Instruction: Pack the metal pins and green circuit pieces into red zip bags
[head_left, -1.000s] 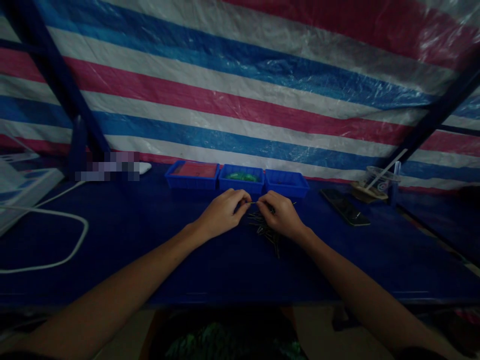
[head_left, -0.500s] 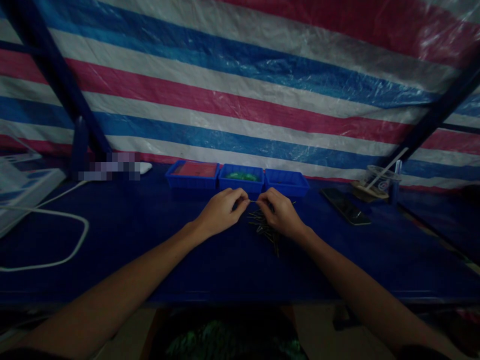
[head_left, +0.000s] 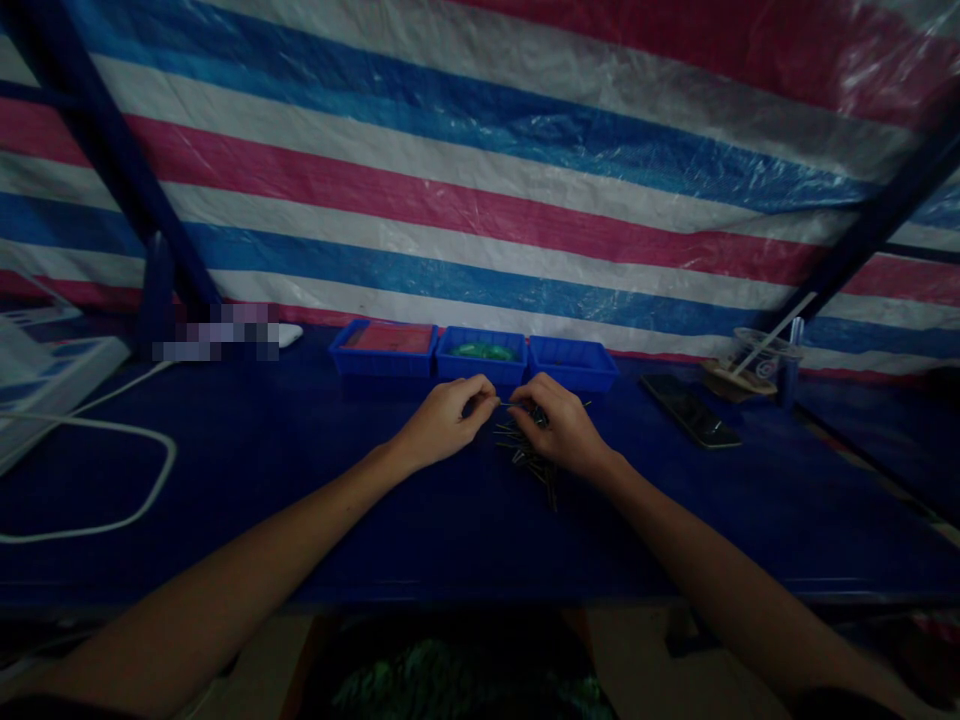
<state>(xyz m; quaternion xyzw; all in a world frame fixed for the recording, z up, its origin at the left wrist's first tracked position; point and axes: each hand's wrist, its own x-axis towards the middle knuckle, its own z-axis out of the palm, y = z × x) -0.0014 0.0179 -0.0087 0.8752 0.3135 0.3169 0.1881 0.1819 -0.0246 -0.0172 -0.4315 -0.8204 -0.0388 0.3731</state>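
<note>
My left hand point(head_left: 454, 420) is closed in a pinch on one end of a thin stick-like piece point(head_left: 505, 404). Opposite it, my right hand point(head_left: 556, 425) has its thumb and forefinger curled at the other end, so the piece spans the small gap between both hands. Under and beside my right hand lies a loose pile of similar thin dark pieces point(head_left: 536, 465); part of the pile is hidden by that hand. The exact kind of these pieces is too small and dark to tell.
Beyond my hands stand three blue bins: one with a reddish flat stack point(head_left: 394, 338), one with green items point(head_left: 484, 351), and a right one point(head_left: 574, 362). A phone point(head_left: 690, 410) and a clear cup point(head_left: 757, 355) are right. A white cable point(head_left: 169, 465) curves at left.
My right thumb and forefinger have parted slightly around the end of the thin piece, and a little more of it shows. My left hand has hardly moved.
</note>
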